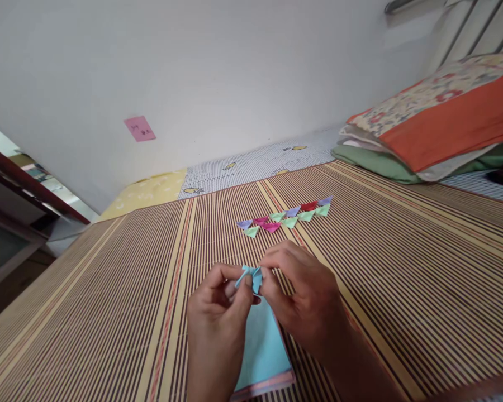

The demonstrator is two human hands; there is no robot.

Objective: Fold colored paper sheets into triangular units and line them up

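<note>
A small folded piece of light blue paper [256, 281] is held between both hands above the striped mat. My left hand [223, 310] pinches its left side between thumb and fingers. My right hand [298, 285] grips its right edge with thumb and forefinger. Beneath the hands lies a stack of coloured paper [265, 349], light blue on top with pink showing at the lower edge. Farther off, two rows of small folded paper triangles [290, 222] in green, purple, pink and red rest on the mat.
Folded bedding [452, 111] in orange, floral and green is piled at the right. A white wall [235, 72] rises behind the mat [121, 279], with a pink note [140, 128] on it. Dark furniture [8, 240] stands at the left.
</note>
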